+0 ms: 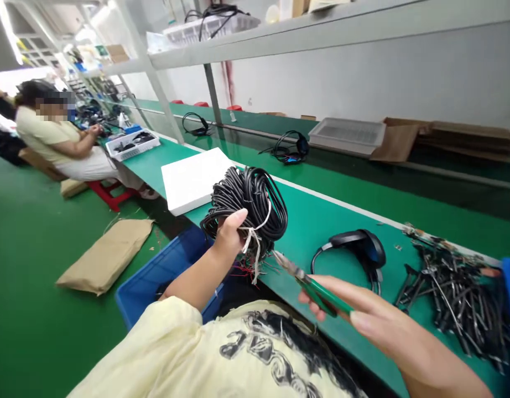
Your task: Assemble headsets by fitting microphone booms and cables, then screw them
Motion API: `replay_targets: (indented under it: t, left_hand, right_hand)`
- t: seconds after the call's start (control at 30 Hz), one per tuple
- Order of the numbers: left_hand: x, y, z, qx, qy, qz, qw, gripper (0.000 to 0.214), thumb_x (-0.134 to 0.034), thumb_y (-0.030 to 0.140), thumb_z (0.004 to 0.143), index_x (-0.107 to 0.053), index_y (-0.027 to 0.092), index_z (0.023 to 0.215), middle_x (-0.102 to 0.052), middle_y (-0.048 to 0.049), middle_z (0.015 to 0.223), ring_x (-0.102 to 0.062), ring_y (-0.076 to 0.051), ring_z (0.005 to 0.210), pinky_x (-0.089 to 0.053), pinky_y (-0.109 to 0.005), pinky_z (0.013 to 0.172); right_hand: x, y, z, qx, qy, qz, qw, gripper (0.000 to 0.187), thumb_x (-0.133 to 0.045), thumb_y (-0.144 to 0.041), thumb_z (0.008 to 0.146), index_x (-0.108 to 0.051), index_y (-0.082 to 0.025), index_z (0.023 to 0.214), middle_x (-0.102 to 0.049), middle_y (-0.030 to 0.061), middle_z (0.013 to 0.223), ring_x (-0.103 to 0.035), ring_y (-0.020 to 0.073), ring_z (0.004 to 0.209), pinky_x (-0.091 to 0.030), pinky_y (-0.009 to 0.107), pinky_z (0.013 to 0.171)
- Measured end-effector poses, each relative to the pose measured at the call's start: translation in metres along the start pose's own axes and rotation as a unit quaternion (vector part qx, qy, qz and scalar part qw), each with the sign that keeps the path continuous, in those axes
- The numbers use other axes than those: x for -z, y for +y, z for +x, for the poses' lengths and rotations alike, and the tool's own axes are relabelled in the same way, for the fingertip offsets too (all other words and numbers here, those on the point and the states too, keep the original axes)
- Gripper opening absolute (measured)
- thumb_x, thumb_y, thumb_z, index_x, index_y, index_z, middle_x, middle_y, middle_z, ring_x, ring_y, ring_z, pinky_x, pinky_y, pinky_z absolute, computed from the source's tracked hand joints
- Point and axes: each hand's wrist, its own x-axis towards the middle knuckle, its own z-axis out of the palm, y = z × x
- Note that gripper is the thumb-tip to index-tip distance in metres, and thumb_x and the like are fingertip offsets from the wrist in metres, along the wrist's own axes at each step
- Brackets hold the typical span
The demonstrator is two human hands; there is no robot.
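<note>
My left hand (230,235) is closed around a thick coil of black cables (250,202), tied with a pale string, and holds it up over the near edge of the green bench (321,221). Loose wire ends hang below the coil. My right hand (354,309) grips green-handled cutters (308,282). Their metal tip points at the string and wire ends just under the coil. A black headset (354,249) lies on the bench past the cutters.
A heap of black wire pieces (454,293) lies at the right. A white foam slab (194,179) sits to the left on the bench, a blue bin (164,273) below it. Another person (60,138) sits far left. More headsets and a grey tray (348,134) lie beyond.
</note>
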Motion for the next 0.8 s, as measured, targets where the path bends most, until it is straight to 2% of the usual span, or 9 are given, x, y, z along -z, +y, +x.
replay_targets:
  t: [0.07,0.17,0.37,0.57,0.8]
  left_hand:
    - [0.007,0.001,-0.001,0.007,-0.003,-0.012,1.000,0.055,-0.074,0.045,0.055,-0.068,0.017,0.102,-0.073,-0.0074,0.102,-0.065,-0.032,0.107,-0.052,-0.044,0.098]
    - [0.018,0.002,0.003,0.012,-0.011,-0.026,1.000,0.053,-0.075,0.044,0.055,-0.068,0.016,0.100,-0.072,-0.0080,0.103,-0.066,-0.032,0.107,-0.053,-0.044,0.097]
    - [0.026,-0.001,0.011,0.005,-0.028,-0.039,0.999,0.053,-0.075,0.045,0.057,-0.068,0.016,0.101,-0.072,-0.0089,0.105,-0.065,-0.033,0.109,-0.052,-0.045,0.098]
    - [0.029,-0.008,0.011,0.011,-0.028,-0.034,0.999,0.053,-0.075,0.045,0.057,-0.068,0.016,0.101,-0.072,-0.0079,0.102,-0.064,-0.033,0.110,-0.050,-0.047,0.100]
    - [0.034,-0.012,0.009,0.032,0.000,-0.006,0.999,0.045,-0.076,0.044,0.057,-0.070,0.016,0.092,-0.073,-0.0065,0.093,-0.065,-0.033,0.107,-0.052,-0.047,0.097]
  right_hand:
    - [0.003,-0.012,0.021,-0.018,-0.029,0.026,0.999,0.059,-0.042,-0.057,0.091,-0.043,-0.031,0.144,-0.053,0.0092,0.138,-0.057,0.0289,0.118,-0.043,0.049,0.104]
    - [0.001,-0.015,0.040,-0.042,-0.051,0.060,0.996,0.057,-0.043,-0.055,0.092,-0.041,-0.032,0.144,-0.048,0.0077,0.143,-0.053,0.0268,0.123,-0.040,0.049,0.109]
    - [-0.007,-0.024,0.056,-0.072,-0.027,0.063,0.995,0.060,-0.049,-0.059,0.088,-0.046,-0.029,0.141,-0.049,0.0095,0.142,-0.054,0.0270,0.121,-0.038,0.050,0.110]
    - [-0.005,-0.028,0.065,-0.054,-0.029,0.056,0.997,0.060,-0.049,-0.058,0.088,-0.043,-0.031,0.142,-0.046,0.0079,0.144,-0.050,0.0267,0.125,-0.036,0.049,0.111]
    - [-0.004,-0.022,0.072,-0.012,-0.027,0.051,0.998,0.052,-0.047,-0.054,0.091,-0.047,-0.030,0.138,-0.053,0.0074,0.131,-0.054,0.0200,0.111,-0.046,0.037,0.099]
